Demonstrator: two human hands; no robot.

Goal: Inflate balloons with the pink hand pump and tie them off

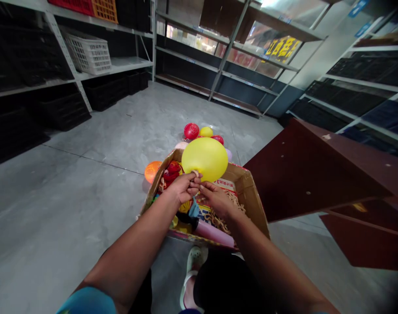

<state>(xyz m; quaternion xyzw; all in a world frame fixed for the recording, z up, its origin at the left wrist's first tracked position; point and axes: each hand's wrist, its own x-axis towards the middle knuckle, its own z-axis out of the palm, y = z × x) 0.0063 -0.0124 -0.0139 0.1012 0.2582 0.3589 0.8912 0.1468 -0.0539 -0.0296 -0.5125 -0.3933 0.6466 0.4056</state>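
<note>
An inflated yellow balloon [204, 158] hangs over an open cardboard box [251, 192] on the floor. My left hand [182, 187] pinches the balloon's neck from the left, fingers closed. My right hand [215, 198] meets it from the right, fingertips pressed on the same neck. A blue-green scrap [194, 210] dangles below my hands. Inside the box lie a pink cylinder [215, 233], tan string or bands, and red and yellow uninflated balloons.
Several inflated balloons, red [191, 130], yellow [205, 131] and orange [152, 171], lie on the concrete floor beyond the box. A dark red board structure [316, 174] stands at the right. Metal shelves with a white crate [87, 53] line the walls.
</note>
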